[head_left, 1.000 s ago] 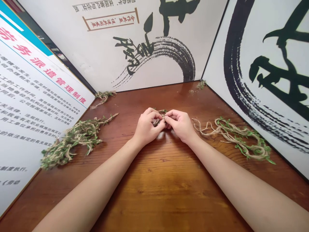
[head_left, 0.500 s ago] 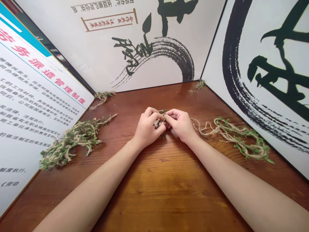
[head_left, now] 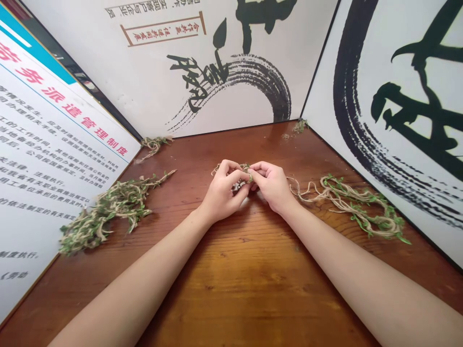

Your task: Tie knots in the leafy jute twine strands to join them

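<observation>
Near the middle of the wooden table, my left hand and my right hand meet over a length of leafy twine, tan cord with small green leaves. Both hands pinch it between thumb and fingers, their fingertips nearly touching. Most of the piece is hidden behind the fingers; a bit of cord shows beyond the left knuckles. To the left lies a thick heap of the same leafy twine. On the right, a looped bundle of leafy twine trails bare cord ends toward my right wrist.
White panels with black brush lettering stand along the back and right edges of the table. A printed notice board borders the left. A small twine scrap lies in the back left corner, and green bits lie in the back right.
The leafy twine has shifted slightly between my fingertips, and more cord now shows beyond my left knuckles. Both hands stay in nearly the same place; the side bundles have not moved.
</observation>
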Available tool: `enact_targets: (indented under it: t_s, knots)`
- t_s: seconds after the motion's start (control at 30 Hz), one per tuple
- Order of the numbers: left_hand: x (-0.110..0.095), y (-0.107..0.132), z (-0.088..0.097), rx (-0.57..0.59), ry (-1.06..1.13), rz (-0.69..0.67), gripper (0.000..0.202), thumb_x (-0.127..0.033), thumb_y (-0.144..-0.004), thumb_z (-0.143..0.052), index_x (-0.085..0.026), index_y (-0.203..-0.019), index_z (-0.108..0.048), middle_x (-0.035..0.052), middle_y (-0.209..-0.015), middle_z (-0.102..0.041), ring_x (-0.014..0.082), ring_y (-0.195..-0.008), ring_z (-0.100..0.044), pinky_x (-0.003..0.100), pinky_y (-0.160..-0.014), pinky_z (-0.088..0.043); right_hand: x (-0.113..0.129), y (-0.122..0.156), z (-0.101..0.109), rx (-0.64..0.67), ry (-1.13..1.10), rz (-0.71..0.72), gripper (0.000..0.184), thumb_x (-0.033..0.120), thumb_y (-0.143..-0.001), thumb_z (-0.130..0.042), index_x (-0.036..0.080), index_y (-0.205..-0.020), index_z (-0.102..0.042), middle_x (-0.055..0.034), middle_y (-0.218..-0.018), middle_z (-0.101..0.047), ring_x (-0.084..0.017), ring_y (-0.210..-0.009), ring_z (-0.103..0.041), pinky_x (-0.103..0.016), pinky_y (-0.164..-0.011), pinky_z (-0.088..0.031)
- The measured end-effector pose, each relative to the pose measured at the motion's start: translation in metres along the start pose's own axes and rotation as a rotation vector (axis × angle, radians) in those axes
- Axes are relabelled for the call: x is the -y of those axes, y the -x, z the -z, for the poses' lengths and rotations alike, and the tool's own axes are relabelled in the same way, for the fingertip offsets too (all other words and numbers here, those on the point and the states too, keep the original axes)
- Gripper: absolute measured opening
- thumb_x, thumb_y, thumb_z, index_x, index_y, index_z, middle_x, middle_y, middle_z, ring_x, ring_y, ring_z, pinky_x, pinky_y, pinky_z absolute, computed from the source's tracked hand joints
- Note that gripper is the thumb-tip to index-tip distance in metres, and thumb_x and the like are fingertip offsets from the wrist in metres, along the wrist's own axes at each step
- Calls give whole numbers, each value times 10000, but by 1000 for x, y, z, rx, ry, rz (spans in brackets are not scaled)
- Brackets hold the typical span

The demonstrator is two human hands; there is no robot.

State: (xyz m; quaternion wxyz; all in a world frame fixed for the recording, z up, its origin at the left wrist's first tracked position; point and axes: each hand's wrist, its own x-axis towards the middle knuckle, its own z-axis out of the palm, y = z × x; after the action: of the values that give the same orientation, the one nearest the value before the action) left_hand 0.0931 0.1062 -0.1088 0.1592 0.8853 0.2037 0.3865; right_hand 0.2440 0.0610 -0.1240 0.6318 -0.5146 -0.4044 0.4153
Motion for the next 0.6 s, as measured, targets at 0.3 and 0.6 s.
enact_targets:
  t_s: [0.3,0.6]
  knots:
    - [4,0,-1,52,-24,65,193,-261,-909,-657,-195,-740,-591,68,-996,-554,201,-927,-576,406,-861,-529,-3,0,0,-24,27,32,202,383,-776,-702,191,-801,-644,-23,-735,-697,-145,-626,-614,-275,-580,-498]
    - [0,1,-1,90,-24,51,248,-294,-899,-685,-190,-712,-561,56,-907,-540,182,-824,-537,370,-765,-527,-3,-2,0,-101,-33,-2,162,341,-790,-690,195,-814,-624,9,-682,-662,-127,-565,-597,-259,-540,-488]
